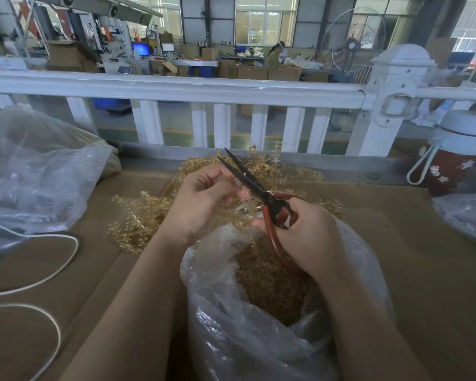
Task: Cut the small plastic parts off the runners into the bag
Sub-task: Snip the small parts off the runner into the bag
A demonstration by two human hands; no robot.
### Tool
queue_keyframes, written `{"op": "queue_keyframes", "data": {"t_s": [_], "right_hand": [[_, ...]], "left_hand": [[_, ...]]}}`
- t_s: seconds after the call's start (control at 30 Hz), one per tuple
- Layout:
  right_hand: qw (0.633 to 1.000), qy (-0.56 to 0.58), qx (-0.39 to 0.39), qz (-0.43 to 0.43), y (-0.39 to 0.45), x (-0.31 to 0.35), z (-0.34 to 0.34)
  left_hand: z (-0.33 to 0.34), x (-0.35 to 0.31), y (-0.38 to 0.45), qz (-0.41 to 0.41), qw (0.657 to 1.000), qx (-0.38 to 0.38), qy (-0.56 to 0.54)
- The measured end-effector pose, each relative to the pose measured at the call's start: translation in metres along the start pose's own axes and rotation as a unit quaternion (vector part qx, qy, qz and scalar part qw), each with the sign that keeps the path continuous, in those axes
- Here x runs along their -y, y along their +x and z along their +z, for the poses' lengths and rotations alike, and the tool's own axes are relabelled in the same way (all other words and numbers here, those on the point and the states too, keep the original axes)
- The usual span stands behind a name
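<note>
Above the open bag (259,312), the left hand (201,202) pinches a runner (239,215); the right hand (305,229) grips the scissors (259,188), blades parted. More runners (138,215) litter the worktop (423,257).

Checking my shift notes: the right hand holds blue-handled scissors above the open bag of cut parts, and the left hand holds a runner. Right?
Not quite: the head view shows the scissors have red handles. The right hand, bag and left hand holding a runner are as stated.
</note>
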State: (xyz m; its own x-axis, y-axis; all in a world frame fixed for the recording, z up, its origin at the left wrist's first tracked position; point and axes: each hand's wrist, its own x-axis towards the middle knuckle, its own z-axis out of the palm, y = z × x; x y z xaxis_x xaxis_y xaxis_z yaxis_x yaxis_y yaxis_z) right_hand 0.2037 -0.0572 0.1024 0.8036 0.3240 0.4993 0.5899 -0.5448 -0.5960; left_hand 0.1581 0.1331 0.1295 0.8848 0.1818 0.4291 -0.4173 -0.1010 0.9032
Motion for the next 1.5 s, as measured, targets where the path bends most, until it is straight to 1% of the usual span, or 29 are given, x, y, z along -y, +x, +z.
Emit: {"op": "queue_keyframes", "data": {"t_s": [0.27,0.4,0.5,0.6,0.7,0.77,0.87,0.93,1.03,1.1,1.13,1.2,1.27,1.3,1.33,1.4,1.5], "right_hand": [[1.000,0.010,0.015,-0.003,0.000,-0.004,0.002],[0.995,0.081,0.010,0.052,0.002,-0.005,0.000],[0.990,0.118,0.000,0.076,0.005,-0.004,-0.002],[0.982,0.159,0.020,0.097,0.007,-0.004,-0.002],[0.971,0.204,0.056,0.113,0.007,0.001,-0.001],[0.963,0.231,0.066,0.122,0.008,0.004,-0.001],[0.954,0.258,0.068,0.135,0.009,0.005,-0.003],[0.944,0.286,0.054,0.153,0.009,0.005,-0.005],[0.912,0.364,0.018,0.189,0.011,0.002,-0.008],[0.884,0.425,0.010,0.193,0.011,-0.002,-0.010],[0.870,0.455,0.009,0.191,0.011,-0.005,-0.011],[0.850,0.497,0.017,0.172,0.010,-0.009,-0.010],[0.848,0.511,0.025,0.140,0.010,-0.010,-0.009],[0.847,0.514,0.026,0.134,0.010,-0.009,-0.008],[0.846,0.516,0.024,0.135,0.009,-0.008,-0.008],[0.843,0.519,0.021,0.138,0.010,-0.006,-0.006],[0.841,0.519,0.020,0.152,0.010,-0.002,-0.006]], "left_hand": [[-0.005,0.000,0.001,-0.024,0.999,-0.033,0.003],[-0.006,0.000,0.001,-0.039,0.999,-0.028,0.007],[-0.002,-0.001,0.002,-0.039,0.999,-0.024,0.020],[0.004,-0.002,0.002,-0.047,0.998,-0.031,0.031],[0.010,-0.002,0.004,-0.045,0.997,-0.038,0.047],[0.016,-0.004,0.004,-0.042,0.997,-0.037,0.060],[0.025,-0.004,0.003,-0.032,0.997,-0.030,0.071],[0.026,-0.004,0.002,-0.037,0.996,-0.047,0.059],[0.020,0.000,0.003,-0.066,0.993,-0.094,0.038],[0.014,0.002,0.004,-0.121,0.987,-0.105,-0.023],[0.012,0.002,0.004,-0.157,0.982,-0.091,-0.061],[0.008,0.003,0.003,-0.228,0.968,-0.020,-0.105],[0.009,0.003,0.000,-0.267,0.958,0.065,-0.087],[0.012,0.003,-0.001,-0.274,0.955,0.091,-0.071],[0.015,0.003,-0.002,-0.278,0.954,0.101,-0.055],[0.021,0.001,-0.003,-0.286,0.953,0.097,-0.038],[0.027,-0.001,-0.003,-0.288,0.953,0.077,-0.052]]}}
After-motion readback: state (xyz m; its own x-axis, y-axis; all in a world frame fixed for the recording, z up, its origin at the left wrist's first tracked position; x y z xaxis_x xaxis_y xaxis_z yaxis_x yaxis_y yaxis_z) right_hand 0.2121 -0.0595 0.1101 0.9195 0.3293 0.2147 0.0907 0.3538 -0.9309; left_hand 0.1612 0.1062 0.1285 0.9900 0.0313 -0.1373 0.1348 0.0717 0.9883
